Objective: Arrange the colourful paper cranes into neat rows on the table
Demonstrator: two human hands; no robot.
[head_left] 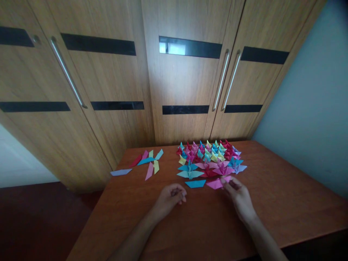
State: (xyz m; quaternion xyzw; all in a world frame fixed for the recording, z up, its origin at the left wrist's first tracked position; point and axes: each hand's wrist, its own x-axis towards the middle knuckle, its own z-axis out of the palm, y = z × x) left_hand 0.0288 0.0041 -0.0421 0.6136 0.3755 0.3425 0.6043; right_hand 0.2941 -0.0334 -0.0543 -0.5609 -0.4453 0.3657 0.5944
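Note:
My right hand (240,198) has its thumb and fingertips closed on the right end of a pink folded paper piece (214,184), low over the table or resting on it. Left of that piece lies a blue folded paper piece (195,183), flat on the wood. My left hand (171,198) is loosely curled just below the blue piece, not touching it, and nothing shows in its fingers. Directly beyond both pieces stand several rows of origami cranes (208,154) in pink, red, blue, mint, yellow and lilac. The nearest cranes, such as a mint one (190,174), have wings spread.
On the left of the brown table (152,232) lie several loose folded paper pieces, among them a lilac one (121,172) at the edge and a red one (135,160). A wooden wardrobe (187,83) rises behind the table. A pale wall (310,119) is at right.

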